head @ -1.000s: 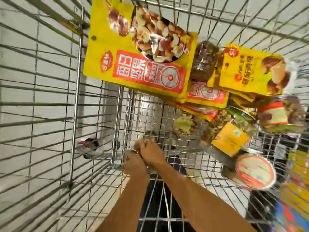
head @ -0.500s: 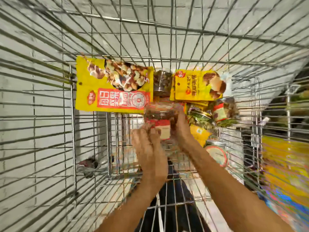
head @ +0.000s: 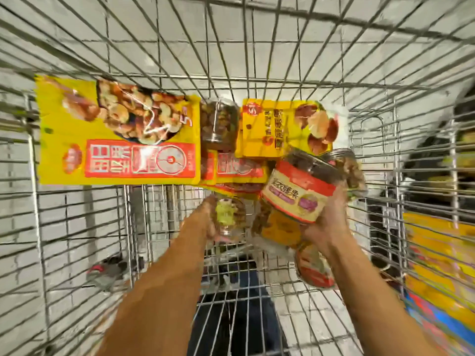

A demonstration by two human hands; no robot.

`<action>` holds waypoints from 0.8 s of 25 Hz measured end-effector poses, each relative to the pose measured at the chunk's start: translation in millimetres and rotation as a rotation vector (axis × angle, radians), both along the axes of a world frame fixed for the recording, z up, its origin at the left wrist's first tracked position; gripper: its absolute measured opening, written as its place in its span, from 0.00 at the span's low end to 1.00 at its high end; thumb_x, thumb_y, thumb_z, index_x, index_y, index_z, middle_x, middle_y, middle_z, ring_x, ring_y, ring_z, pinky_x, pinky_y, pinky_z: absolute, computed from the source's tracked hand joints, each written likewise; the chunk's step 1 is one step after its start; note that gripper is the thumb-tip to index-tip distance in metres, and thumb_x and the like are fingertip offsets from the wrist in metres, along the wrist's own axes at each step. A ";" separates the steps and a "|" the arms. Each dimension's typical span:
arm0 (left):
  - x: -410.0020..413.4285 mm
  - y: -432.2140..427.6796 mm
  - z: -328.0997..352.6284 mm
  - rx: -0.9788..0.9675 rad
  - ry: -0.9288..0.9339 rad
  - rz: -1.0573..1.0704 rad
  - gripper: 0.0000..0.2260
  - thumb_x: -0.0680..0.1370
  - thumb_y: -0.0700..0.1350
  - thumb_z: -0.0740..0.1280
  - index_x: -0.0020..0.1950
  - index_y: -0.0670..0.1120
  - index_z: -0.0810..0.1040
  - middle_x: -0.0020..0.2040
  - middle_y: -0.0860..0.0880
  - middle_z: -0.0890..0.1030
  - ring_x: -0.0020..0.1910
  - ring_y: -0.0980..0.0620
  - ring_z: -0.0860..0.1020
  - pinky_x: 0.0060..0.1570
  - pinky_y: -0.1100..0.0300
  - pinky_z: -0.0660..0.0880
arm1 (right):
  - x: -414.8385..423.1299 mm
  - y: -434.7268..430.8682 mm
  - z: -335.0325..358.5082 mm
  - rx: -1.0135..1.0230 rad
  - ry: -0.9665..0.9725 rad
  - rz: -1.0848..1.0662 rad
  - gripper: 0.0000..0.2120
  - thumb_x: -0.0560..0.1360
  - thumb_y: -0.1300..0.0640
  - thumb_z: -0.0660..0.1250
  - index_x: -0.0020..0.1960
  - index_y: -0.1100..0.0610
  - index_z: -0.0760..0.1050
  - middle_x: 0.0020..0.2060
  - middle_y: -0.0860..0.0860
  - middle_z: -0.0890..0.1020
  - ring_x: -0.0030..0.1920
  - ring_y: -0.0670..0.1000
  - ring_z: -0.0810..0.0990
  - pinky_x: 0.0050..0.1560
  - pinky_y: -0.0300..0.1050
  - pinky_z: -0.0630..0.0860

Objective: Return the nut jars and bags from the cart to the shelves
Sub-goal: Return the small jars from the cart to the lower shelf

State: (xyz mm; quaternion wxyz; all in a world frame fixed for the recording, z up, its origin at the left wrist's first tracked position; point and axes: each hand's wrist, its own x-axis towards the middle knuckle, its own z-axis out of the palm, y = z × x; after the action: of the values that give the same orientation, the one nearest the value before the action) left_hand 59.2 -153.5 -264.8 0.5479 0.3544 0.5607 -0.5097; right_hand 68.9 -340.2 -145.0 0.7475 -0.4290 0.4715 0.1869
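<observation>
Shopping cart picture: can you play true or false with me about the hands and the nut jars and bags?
1. The right hand holds a clear plastic jar with a red and cream label. True.
2. The left hand touches nothing. False: it grips a small clear jar with a green label.
3. A large yellow bag of mixed nuts lies at the left of the silver wire cart. True.
4. That is the only yellow bag. False: a smaller yellow nut bag lies further right.
5. A clear jar of dark nuts lies between those two bags. True.
</observation>
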 end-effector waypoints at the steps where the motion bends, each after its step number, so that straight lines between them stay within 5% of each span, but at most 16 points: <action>1: -3.4 -4.3 -3.2 -0.046 -0.010 0.062 0.24 0.77 0.61 0.56 0.56 0.43 0.78 0.51 0.40 0.82 0.53 0.40 0.78 0.51 0.39 0.73 | -4.6 -2.3 -7.0 -0.048 0.007 0.017 0.29 0.72 0.38 0.54 0.56 0.60 0.78 0.46 0.60 0.81 0.45 0.58 0.80 0.47 0.53 0.77; 4: -24.5 -16.3 7.3 -0.184 -0.111 0.218 0.24 0.78 0.59 0.56 0.55 0.41 0.79 0.46 0.40 0.83 0.41 0.43 0.82 0.41 0.49 0.79 | -29.0 -8.9 -15.9 -0.116 0.132 0.073 0.19 0.78 0.46 0.54 0.57 0.59 0.73 0.50 0.63 0.78 0.50 0.60 0.74 0.53 0.53 0.70; 6: -37.2 -10.4 29.0 -0.160 -0.212 0.265 0.21 0.78 0.55 0.58 0.61 0.40 0.75 0.48 0.41 0.81 0.39 0.45 0.80 0.39 0.53 0.77 | -46.6 -13.6 -6.2 -0.105 0.190 0.075 0.16 0.74 0.44 0.61 0.46 0.58 0.74 0.36 0.58 0.80 0.41 0.56 0.73 0.46 0.48 0.69; 7: -40.2 -4.4 43.8 -0.144 -0.257 0.271 0.20 0.78 0.52 0.60 0.62 0.39 0.73 0.48 0.41 0.80 0.39 0.46 0.80 0.38 0.55 0.77 | -46.1 -11.2 2.4 -0.102 0.204 0.100 0.21 0.65 0.38 0.69 0.42 0.56 0.72 0.31 0.57 0.77 0.38 0.54 0.69 0.41 0.47 0.66; 8: -43.1 2.3 58.2 -0.117 -0.293 0.245 0.18 0.78 0.51 0.61 0.60 0.39 0.75 0.45 0.42 0.82 0.37 0.48 0.81 0.36 0.57 0.79 | -41.8 -6.2 16.1 -0.066 0.212 0.136 0.29 0.55 0.34 0.73 0.43 0.56 0.73 0.32 0.61 0.75 0.37 0.56 0.69 0.40 0.48 0.66; 9: -43.1 10.3 77.0 -0.101 -0.348 0.214 0.17 0.78 0.52 0.61 0.56 0.40 0.76 0.42 0.43 0.84 0.36 0.49 0.82 0.35 0.58 0.80 | -33.5 1.7 35.3 -0.042 0.199 0.156 0.35 0.55 0.33 0.73 0.49 0.59 0.75 0.40 0.67 0.76 0.41 0.61 0.72 0.45 0.50 0.69; 11: -37.8 25.2 124.1 -0.087 -0.437 0.183 0.17 0.77 0.52 0.62 0.57 0.41 0.76 0.48 0.40 0.83 0.45 0.44 0.81 0.52 0.49 0.78 | -6.3 15.5 80.5 -0.042 0.045 0.076 0.30 0.75 0.38 0.57 0.64 0.62 0.72 0.60 0.68 0.74 0.57 0.67 0.74 0.60 0.60 0.72; 14: -19.3 40.9 206.8 -0.166 -0.594 0.196 0.16 0.70 0.48 0.66 0.54 0.41 0.76 0.49 0.40 0.83 0.51 0.40 0.78 0.66 0.37 0.65 | 14.3 17.4 153.4 0.023 -0.072 -0.023 0.26 0.79 0.42 0.47 0.54 0.58 0.78 0.52 0.60 0.80 0.47 0.59 0.81 0.44 0.54 0.81; 17: -2.6 40.0 286.1 -0.293 -0.762 0.186 0.15 0.62 0.47 0.75 0.45 0.42 0.81 0.41 0.43 0.85 0.41 0.45 0.82 0.50 0.47 0.79 | -5.7 8.1 222.2 0.097 -0.264 -0.093 0.28 0.78 0.44 0.48 0.42 0.58 0.81 0.34 0.55 0.85 0.32 0.54 0.84 0.25 0.44 0.79; 20: 0.9 15.9 361.7 -0.484 -0.871 0.015 0.29 0.44 0.55 0.83 0.40 0.43 0.86 0.41 0.44 0.85 0.38 0.48 0.84 0.36 0.54 0.82 | -46.0 -8.2 291.4 0.088 -0.467 -0.258 0.28 0.76 0.43 0.51 0.35 0.56 0.84 0.33 0.53 0.85 0.34 0.52 0.84 0.33 0.48 0.82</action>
State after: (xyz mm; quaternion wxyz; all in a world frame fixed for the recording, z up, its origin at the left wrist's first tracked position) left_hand 60.1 -137.6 96.9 0.8015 0.3932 0.1478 -0.4257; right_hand 22.9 -348.5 146.4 0.8715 -0.3640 0.3286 0.0064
